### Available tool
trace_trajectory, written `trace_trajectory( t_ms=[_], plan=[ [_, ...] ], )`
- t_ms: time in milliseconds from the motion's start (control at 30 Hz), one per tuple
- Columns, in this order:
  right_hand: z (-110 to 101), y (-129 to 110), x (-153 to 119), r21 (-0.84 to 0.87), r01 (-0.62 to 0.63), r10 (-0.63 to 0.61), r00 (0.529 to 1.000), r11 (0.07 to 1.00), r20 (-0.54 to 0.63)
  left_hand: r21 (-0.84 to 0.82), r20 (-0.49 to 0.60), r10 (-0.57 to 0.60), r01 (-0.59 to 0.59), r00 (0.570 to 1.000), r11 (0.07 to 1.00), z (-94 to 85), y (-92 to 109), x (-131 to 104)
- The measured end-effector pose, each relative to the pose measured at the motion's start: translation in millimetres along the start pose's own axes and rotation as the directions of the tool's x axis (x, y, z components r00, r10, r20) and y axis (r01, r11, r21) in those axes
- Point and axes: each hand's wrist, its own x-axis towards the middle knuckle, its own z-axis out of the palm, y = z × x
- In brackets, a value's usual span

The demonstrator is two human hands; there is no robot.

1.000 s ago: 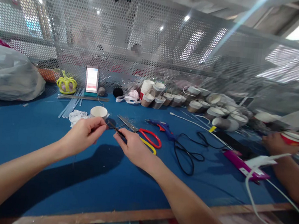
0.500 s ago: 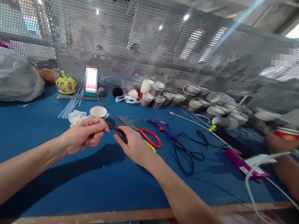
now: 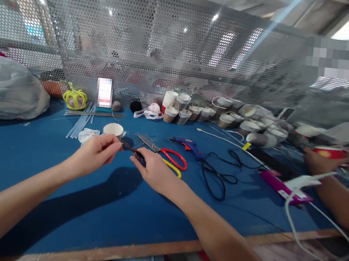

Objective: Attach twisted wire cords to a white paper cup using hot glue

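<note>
In the middle, my right hand (image 3: 156,171) is closed round dark-handled pliers (image 3: 135,150), whose narrow jaws point left. My left hand (image 3: 99,151) is closed in a pinch near the tip of these jaws; what its fingers hold is too small to make out. Just behind my left hand stands a white paper cup (image 3: 113,130), upright. White ribbon (image 3: 88,135) lies bunched to the left of the cup. Beyond my right hand lie scissors (image 3: 173,157) with one red and one yellow handle, blades slightly apart.
A blue glue gun (image 3: 188,145) with a black cord lies right of the scissors, and a purple glue gun (image 3: 281,185) farther right. Several wrapped cups (image 3: 225,120) line the mesh screen. At right a co-worker's hand (image 3: 319,162) holds a red cup (image 3: 331,152). Glue sticks (image 3: 82,121) lie back left.
My left hand has turned a little, its fingers now curled more downward beside the jaws. The pliers stay in my right hand. The view has shifted slightly.
</note>
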Motion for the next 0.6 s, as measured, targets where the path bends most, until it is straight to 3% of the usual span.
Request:
trace_trajectory(
  t_ms=[67, 133, 200, 267, 333, 400, 500, 600],
  plan=[
    [-0.7, 1.6, 0.4, 0.009, 0.053, -0.052, 0.998, 0.999, -0.033, -0.329, 0.263, -0.094, 0.181, 0.960, 0.927, -5.1, -0.8, 2.2],
    [-1.6, 3.2, 0.8, 0.007, 0.098, -0.098, 0.994, 0.995, -0.042, -0.520, 0.432, -0.072, 0.313, 0.899, 0.795, -7.8, -2.9, 3.5],
    [-2.3, 4.3, 1.0, -0.006, 0.122, -0.122, 0.992, 0.993, -0.037, -0.586, 0.447, -0.045, 0.331, 0.893, 0.740, -7.5, -4.2, 3.4],
    [-2.5, 4.2, 0.9, -0.011, 0.123, -0.123, 0.992, 0.992, -0.036, -0.554, 0.355, -0.056, 0.258, 0.933, 0.791, -5.0, -3.2, 2.3],
    [-2.3, 2.5, 0.5, 0.008, 0.101, -0.101, 0.994, 0.995, -0.036, -0.383, 0.192, -0.037, 0.109, 0.981, 0.917, -1.8, -0.5, 0.3],
    [-2.2, -0.8, -0.1, 0.047, 0.064, -0.063, 0.998, 0.997, -0.019, -0.082, 0.024, 0.069, -0.067, 0.997, 0.994, 1.3, 1.4, -2.1],
    [-2.0, -7.3, -1.3, 0.095, -0.003, -0.001, 0.999, 0.995, 0.040, 0.359, -0.122, 0.286, -0.226, 0.950, 0.905, 6.2, -0.7, -5.4],
    [-0.7, -11.2, -2.1, 0.119, -0.054, 0.047, 0.997, 0.991, 0.063, 0.582, -0.183, 0.431, -0.256, 0.884, 0.772, 10.4, -5.1, -5.9]
  ],
)
